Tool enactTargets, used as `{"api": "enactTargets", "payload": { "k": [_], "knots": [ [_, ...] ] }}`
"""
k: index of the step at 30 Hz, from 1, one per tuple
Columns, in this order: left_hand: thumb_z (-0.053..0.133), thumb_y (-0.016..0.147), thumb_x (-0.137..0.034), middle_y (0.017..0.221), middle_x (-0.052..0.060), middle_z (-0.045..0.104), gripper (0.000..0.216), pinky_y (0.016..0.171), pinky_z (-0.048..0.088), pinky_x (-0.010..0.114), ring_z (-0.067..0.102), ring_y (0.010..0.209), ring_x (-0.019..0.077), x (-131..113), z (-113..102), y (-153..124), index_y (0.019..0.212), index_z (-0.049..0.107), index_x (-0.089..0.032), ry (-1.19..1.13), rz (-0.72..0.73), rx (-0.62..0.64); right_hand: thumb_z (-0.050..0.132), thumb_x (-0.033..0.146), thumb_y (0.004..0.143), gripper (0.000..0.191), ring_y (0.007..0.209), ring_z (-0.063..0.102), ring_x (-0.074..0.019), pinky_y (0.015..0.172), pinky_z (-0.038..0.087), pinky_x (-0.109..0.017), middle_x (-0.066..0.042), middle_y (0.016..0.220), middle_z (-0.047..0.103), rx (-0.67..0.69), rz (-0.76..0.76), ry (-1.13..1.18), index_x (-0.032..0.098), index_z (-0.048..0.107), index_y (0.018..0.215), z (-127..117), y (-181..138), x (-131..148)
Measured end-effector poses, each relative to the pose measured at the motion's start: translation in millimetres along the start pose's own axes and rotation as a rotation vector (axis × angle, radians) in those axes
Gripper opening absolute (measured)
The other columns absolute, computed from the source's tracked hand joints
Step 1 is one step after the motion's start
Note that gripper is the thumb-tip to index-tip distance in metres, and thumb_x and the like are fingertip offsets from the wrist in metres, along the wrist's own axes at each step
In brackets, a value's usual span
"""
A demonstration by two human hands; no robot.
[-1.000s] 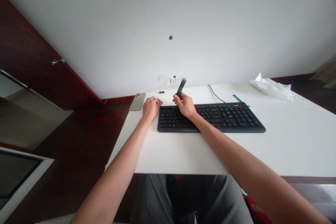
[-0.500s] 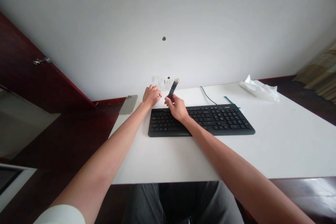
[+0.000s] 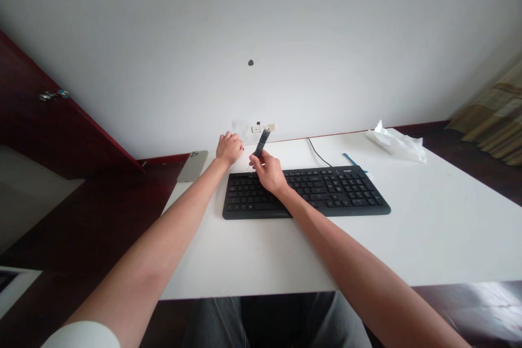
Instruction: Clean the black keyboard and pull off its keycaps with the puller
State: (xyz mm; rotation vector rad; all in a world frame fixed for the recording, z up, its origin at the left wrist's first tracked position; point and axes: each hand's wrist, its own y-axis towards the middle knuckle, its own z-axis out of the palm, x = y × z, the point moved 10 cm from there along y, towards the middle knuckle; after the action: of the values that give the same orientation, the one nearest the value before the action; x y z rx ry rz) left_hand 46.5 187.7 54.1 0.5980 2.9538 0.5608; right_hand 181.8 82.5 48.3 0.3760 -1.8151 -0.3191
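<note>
My right hand [image 3: 267,171] is shut on a dark flat stick-shaped object [image 3: 262,143], holding it upright just above the top edge of a black computer keyboard [image 3: 305,193]. My left hand [image 3: 229,149] rests beyond the keyboard's left end on the white table [image 3: 367,250]. Its fingers curl around a small dark item [image 3: 243,148], which is mostly hidden. A smartphone [image 3: 192,166] in a pale metallic finish lies face down at the table's far left corner, a short way left of my left hand.
A wall socket [image 3: 263,128] sits behind the hands. A thin black cable [image 3: 317,152] runs from the keyboard towards the wall. A blue strip [image 3: 353,161] and crumpled white wrapping [image 3: 395,142] lie at the back right. A dark red door [image 3: 61,114] stands at the left.
My left hand has moved away from me, past the keyboard's top left corner. The small dark pieces seen earlier on the table no longer show. My right hand keeps the stick, and the view has shifted.
</note>
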Motion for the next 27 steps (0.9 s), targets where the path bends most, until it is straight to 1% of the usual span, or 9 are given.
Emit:
{"api": "enactTargets", "payload": {
  "k": [8, 11, 14, 17, 19, 20, 22, 24, 27],
  "knots": [
    [0.057, 0.089, -0.019, 0.107, 0.015, 0.069, 0.020, 0.099, 0.035, 0.049, 0.049, 0.115, 0.0345, 4, -1, -3, 0.087, 0.076, -0.021, 0.040, -0.021, 0.006, 0.053, 0.045, 0.100, 0.026, 0.078, 0.072, -0.0199, 0.073, 0.054, -0.030, -0.006, 0.087, 0.077, 0.001, 0.000, 0.015, 0.021, 0.062, 0.094, -1, -1, 2],
    [0.060, 0.087, -0.019, 0.107, 0.014, 0.069, 0.017, 0.098, 0.037, 0.049, 0.050, 0.114, 0.0343, 3, -8, -6, 0.090, 0.076, -0.021, 0.055, -0.027, -0.015, 0.052, 0.046, 0.100, 0.027, 0.078, 0.072, -0.0199, 0.073, 0.054, -0.030, -0.006, 0.087, 0.077, 0.005, 0.002, 0.022, 0.021, 0.061, 0.095, -1, 0, 2],
    [0.065, 0.086, -0.020, 0.108, 0.011, 0.070, 0.013, 0.098, 0.040, 0.047, 0.053, 0.113, 0.0332, 3, -22, -15, 0.091, 0.076, -0.023, -0.007, -0.068, -0.075, 0.052, 0.048, 0.100, 0.029, 0.078, 0.072, -0.0202, 0.073, 0.054, -0.030, -0.006, 0.087, 0.076, -0.011, 0.004, 0.027, 0.021, 0.061, 0.095, -3, 0, 1],
    [0.064, 0.088, -0.023, 0.108, 0.007, 0.072, 0.013, 0.092, 0.046, 0.041, 0.060, 0.101, 0.0268, 8, -34, -39, 0.094, 0.076, -0.024, -0.232, -0.198, -0.109, 0.052, 0.048, 0.100, 0.028, 0.078, 0.072, -0.0203, 0.074, 0.055, -0.031, -0.006, 0.088, 0.076, -0.051, 0.004, 0.031, 0.021, 0.062, 0.097, -8, 1, 1],
    [0.064, 0.089, -0.025, 0.107, 0.004, 0.074, 0.015, 0.085, 0.051, 0.036, 0.063, 0.088, 0.0216, 9, -31, -61, 0.097, 0.077, -0.025, -0.440, -0.308, -0.056, 0.053, 0.047, 0.099, 0.028, 0.077, 0.073, -0.0204, 0.074, 0.056, -0.031, -0.006, 0.087, 0.076, -0.069, 0.003, 0.024, 0.021, 0.063, 0.097, -11, 2, 1],
    [0.064, 0.089, -0.025, 0.107, 0.003, 0.074, 0.016, 0.084, 0.052, 0.034, 0.064, 0.087, 0.0205, 5, -31, -73, 0.099, 0.077, -0.026, -0.512, -0.326, -0.035, 0.055, 0.047, 0.098, 0.028, 0.077, 0.073, -0.0205, 0.074, 0.056, -0.031, -0.006, 0.087, 0.076, -0.066, 0.005, 0.022, 0.021, 0.064, 0.096, -12, 3, 1],
    [0.063, 0.089, -0.021, 0.109, 0.002, 0.073, 0.018, 0.088, 0.052, 0.033, 0.065, 0.091, 0.0197, -8, -39, -93, 0.099, 0.077, -0.026, -0.562, -0.296, -0.058, 0.059, 0.047, 0.096, 0.027, 0.076, 0.074, -0.0209, 0.073, 0.058, -0.031, -0.006, 0.087, 0.076, -0.041, 0.012, 0.026, 0.021, 0.066, 0.095, -11, 5, -2],
    [0.062, 0.088, -0.019, 0.109, 0.003, 0.071, 0.018, 0.096, 0.051, 0.035, 0.065, 0.100, 0.0211, -24, -47, -109, 0.097, 0.077, -0.026, -0.534, -0.210, -0.091, 0.064, 0.045, 0.092, 0.025, 0.077, 0.076, -0.0219, 0.074, 0.059, -0.032, -0.007, 0.087, 0.077, -0.010, 0.032, 0.036, 0.020, 0.068, 0.095, -10, 6, -7],
    [0.062, 0.089, -0.018, 0.107, 0.005, 0.069, 0.017, 0.103, 0.048, 0.037, 0.063, 0.108, 0.0231, -40, -49, -122, 0.096, 0.076, -0.025, -0.503, -0.140, -0.125, 0.068, 0.042, 0.090, 0.024, 0.078, 0.077, -0.0231, 0.076, 0.062, -0.035, -0.008, 0.085, 0.077, 0.006, 0.084, 0.048, 0.019, 0.070, 0.095, -9, 8, -20]
  ]
}}
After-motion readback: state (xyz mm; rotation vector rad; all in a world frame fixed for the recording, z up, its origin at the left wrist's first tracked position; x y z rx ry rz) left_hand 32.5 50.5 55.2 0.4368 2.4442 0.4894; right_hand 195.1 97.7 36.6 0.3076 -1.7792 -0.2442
